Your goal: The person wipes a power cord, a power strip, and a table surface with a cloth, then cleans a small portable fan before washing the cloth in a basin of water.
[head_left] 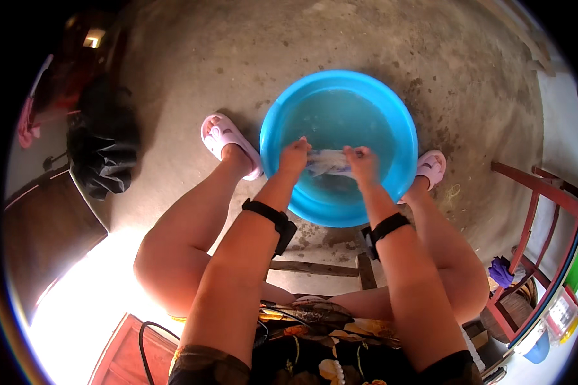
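Observation:
A round blue basin (340,215) of cloudy water (340,115) stands on the floor between my feet. Over the water, a wet, pale piece of cloth (329,162) with some bluish parts is stretched between my hands; what sort of cloth it is, I cannot make out. My left hand (295,156) is closed on its left end, near the basin's left wall. Closed on the right end is my right hand (363,163). The cloth hangs at or just above the water.
Pink slippers (228,138) are on my feet, one each side of the basin. Wet spots mark the concrete floor (237,58). A wooden bar (315,268) lies below the basin. At right stands a reddish wooden rack (526,224); a dark bundle (106,147) hangs at left.

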### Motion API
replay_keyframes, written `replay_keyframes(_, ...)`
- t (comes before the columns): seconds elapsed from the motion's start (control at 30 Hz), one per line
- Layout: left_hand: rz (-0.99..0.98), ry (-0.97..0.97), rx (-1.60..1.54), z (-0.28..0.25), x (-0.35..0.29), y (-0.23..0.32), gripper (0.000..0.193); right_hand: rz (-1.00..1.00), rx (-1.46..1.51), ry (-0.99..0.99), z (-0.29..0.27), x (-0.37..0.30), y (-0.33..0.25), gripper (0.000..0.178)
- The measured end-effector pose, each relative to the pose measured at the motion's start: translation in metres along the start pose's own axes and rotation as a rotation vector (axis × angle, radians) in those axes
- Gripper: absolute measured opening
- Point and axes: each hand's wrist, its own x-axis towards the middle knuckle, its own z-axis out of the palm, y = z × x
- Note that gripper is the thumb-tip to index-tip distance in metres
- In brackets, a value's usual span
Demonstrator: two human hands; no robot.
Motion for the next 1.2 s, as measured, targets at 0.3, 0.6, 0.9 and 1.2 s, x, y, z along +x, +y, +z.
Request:
replay_keyframes(0.3, -0.253, -0.157, -0.279, 0.000, -0.027, 0.024, 0.046, -0.158, -0.913, 0.078, -0.021, 0.027, 0.059, 0.068)
replay_keyframes(0.6, -0.492, -0.259, -0.604, -0.008, -0.012, -0.018, 0.025, 0.111, 0.473, -0.597, 0.008, -0.023, -0.006, 0.016)
replay_keyframes(0.9, -0.240, -0.344, -0.526, 0.017, -0.059, 0.058, 0.034, 0.013, 0.048, -0.010, 0.004, -0.027, -0.030, 0.046)
replay_keyframes(1.2, 0.095, -0.203, -0.240, 0.052, -0.056, 0.033, 0.030, 0.046, -0.013, 0.001, -0.013, -0.005, -0.009, 0.045)
